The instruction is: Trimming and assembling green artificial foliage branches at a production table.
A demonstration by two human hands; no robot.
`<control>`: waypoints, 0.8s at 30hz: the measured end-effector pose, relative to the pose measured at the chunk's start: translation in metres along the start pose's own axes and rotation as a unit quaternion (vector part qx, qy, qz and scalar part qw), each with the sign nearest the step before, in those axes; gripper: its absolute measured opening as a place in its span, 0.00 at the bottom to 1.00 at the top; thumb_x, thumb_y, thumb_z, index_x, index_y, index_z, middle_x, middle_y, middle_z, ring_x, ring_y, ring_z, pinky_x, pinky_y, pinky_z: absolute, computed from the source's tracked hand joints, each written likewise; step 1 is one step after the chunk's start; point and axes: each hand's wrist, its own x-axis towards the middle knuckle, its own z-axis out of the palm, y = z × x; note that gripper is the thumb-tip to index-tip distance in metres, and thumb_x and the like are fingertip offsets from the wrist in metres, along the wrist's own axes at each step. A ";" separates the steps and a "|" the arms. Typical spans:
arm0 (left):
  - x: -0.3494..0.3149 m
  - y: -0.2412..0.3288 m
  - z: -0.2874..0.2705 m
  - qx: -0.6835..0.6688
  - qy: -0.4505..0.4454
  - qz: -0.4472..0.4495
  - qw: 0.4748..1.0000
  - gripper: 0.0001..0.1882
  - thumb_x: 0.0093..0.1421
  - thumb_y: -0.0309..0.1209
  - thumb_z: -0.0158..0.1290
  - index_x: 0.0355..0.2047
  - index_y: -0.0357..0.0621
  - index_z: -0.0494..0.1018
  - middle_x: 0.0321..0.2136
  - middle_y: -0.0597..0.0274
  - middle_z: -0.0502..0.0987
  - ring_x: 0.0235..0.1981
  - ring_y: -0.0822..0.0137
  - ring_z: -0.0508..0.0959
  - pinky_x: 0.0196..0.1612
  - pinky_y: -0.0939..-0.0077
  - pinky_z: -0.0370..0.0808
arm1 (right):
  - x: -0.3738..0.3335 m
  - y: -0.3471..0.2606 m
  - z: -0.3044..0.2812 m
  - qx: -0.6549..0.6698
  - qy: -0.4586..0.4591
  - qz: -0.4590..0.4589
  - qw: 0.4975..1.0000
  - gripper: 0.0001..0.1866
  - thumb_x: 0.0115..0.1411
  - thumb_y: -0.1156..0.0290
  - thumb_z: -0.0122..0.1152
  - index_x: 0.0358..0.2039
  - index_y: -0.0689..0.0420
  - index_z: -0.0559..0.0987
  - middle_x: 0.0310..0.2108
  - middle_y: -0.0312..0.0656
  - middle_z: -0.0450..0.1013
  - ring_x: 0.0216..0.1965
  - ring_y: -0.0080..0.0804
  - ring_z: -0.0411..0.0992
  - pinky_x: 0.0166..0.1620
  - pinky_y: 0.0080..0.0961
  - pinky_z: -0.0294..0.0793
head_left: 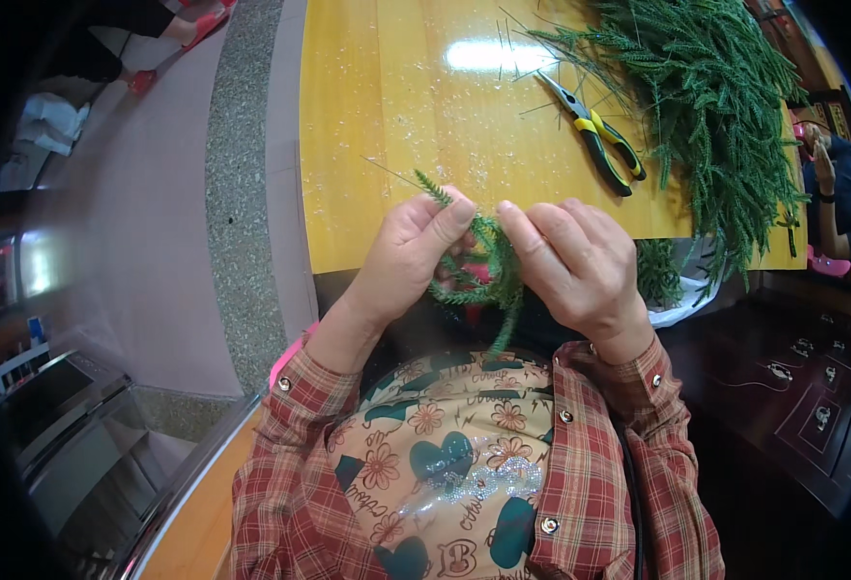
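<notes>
Below and to the left of the black-and-yellow pliers (587,126), a looped green sprig (509,290) is held up between 2 bare hands. The left hand (408,246) pinches it between thumb and fingers, its leafy tip poking out above; that grip probably steadies the loop. The right hand (580,261) has its fingers curled and closed on the sprig's other side, apparently to control the coil, though part of the contact is hidden. Holding it up like this likely keeps the loop in view and lets the loose end hang free. The pliers lie on the yellow worktop (367,97), handles pointing toward the right hand, which seems to suit a quick pick-up. To their right, a heap of greenery (715,116) spills over the edge, perhaps kept aside for working room.
</notes>
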 end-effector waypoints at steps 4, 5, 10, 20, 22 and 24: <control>0.003 -0.003 -0.004 0.019 -0.095 0.043 0.994 0.16 0.66 0.41 0.45 0.27 0.44 0.70 0.20 0.73 0.68 0.23 0.82 0.64 0.24 0.88 0.61 | 0.000 -0.001 -0.006 -0.047 -0.002 -0.039 0.998 0.14 0.40 0.78 0.63 0.31 0.64 0.76 0.23 0.42 0.67 0.21 0.34 0.68 0.23 0.27 0.67; 0.003 -0.003 -0.005 0.019 -0.095 0.042 0.994 0.16 0.66 0.41 0.45 0.27 0.44 0.70 0.20 0.73 0.68 0.23 0.82 0.64 0.24 0.88 0.61 | 0.000 -0.001 -0.006 -0.048 -0.004 -0.048 0.998 0.14 0.40 0.78 0.63 0.31 0.65 0.76 0.23 0.42 0.66 0.21 0.34 0.68 0.23 0.27 0.67; 0.000 -0.005 0.004 0.058 -0.094 0.084 0.990 0.13 0.64 0.39 0.48 0.26 0.45 0.69 0.18 0.73 0.63 0.18 0.81 0.63 0.19 0.85 0.60 | -0.005 -0.001 0.006 0.077 0.038 0.022 0.996 0.06 0.49 0.76 0.61 0.27 0.63 0.75 0.21 0.39 0.65 0.19 0.30 0.65 0.21 0.24 0.62; 0.002 -0.002 -0.004 0.562 -0.004 0.532 0.633 0.07 0.56 0.28 0.56 0.28 0.37 0.72 0.16 0.59 0.65 0.16 0.67 0.68 0.20 0.79 0.63 | -0.014 -0.015 0.031 0.773 0.010 0.491 0.401 0.17 0.65 0.61 0.46 0.23 0.59 0.69 0.19 0.35 0.64 0.18 0.23 0.61 0.24 0.18 0.59; 0.007 -0.008 -0.005 0.516 0.010 0.507 0.690 0.07 0.56 0.29 0.57 0.28 0.39 0.72 0.17 0.61 0.67 0.17 0.67 0.69 0.20 0.79 0.64 | -0.012 -0.014 0.032 0.787 0.003 0.482 0.385 0.17 0.65 0.61 0.46 0.23 0.59 0.68 0.19 0.35 0.64 0.18 0.23 0.61 0.24 0.19 0.59; 0.012 -0.012 -0.005 0.411 0.039 0.449 0.792 0.07 0.55 0.31 0.58 0.27 0.42 0.73 0.19 0.64 0.71 0.18 0.68 0.71 0.20 0.78 0.67 | -0.006 -0.012 0.029 0.745 0.006 0.496 0.446 0.18 0.65 0.61 0.45 0.24 0.60 0.70 0.19 0.36 0.65 0.18 0.24 0.62 0.24 0.19 0.60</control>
